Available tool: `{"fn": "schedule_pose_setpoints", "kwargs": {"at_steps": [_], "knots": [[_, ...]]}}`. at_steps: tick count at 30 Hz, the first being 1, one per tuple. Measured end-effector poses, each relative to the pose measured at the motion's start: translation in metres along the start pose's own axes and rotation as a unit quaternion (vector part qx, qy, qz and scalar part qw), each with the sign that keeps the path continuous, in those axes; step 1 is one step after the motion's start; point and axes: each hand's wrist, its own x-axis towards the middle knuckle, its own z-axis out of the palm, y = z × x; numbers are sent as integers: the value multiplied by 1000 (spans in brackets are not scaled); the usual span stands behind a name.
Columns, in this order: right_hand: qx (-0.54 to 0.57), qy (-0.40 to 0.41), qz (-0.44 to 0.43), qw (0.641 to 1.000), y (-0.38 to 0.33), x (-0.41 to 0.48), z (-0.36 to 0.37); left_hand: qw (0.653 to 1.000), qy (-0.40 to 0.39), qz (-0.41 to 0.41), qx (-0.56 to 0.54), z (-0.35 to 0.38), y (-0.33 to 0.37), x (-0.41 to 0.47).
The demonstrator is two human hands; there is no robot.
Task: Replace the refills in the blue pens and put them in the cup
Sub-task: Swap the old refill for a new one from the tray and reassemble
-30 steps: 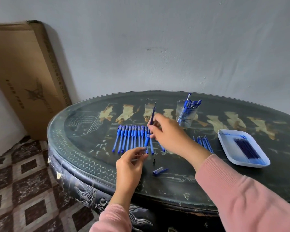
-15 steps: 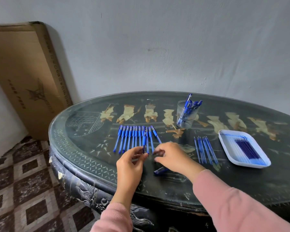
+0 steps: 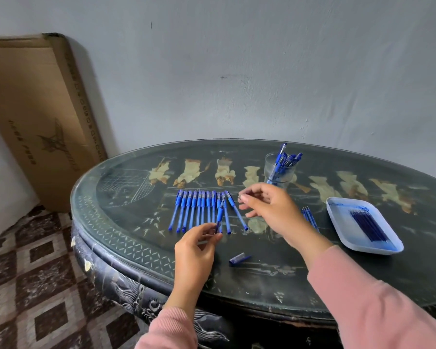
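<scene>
My left hand [image 3: 195, 250] pinches the lower end of a blue pen barrel [image 3: 220, 215], which points up and away from me. To its right and a little higher, my right hand [image 3: 271, 210] pinches a small pen tip [image 3: 240, 197] between thumb and forefinger. Behind my left hand, several blue pens [image 3: 198, 210] lie side by side in a row on the table. A loose blue cap [image 3: 238, 258] lies near the front of the table. The clear cup [image 3: 272, 170] stands at the back with several blue pens in it.
A white tray [image 3: 337, 210] with dark blue refills [image 3: 368, 226] sits at the right. Several loose refills [image 3: 307, 215] lie partly hidden behind my right hand. The round dark table [image 3: 126, 238] stands against the wall. A cardboard box [image 3: 35, 117] leans at the left.
My right hand laid a pen at the row's right end, dropped to the table in front of it, and has risen again pinching the small tip. My left hand has kept hold of the barrel.
</scene>
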Motion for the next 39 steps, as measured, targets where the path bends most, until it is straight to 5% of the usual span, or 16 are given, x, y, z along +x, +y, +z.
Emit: {"fn": "schedule_pose_setpoints", "kwargs": {"at_steps": [21,39], "knots": [[-277,-61,-100,954,-21,12,18,999,5,31,15,0,2,0],[-219,-22,-40,975,-7,8,28,999,7,32,13,0,3,0]]}}
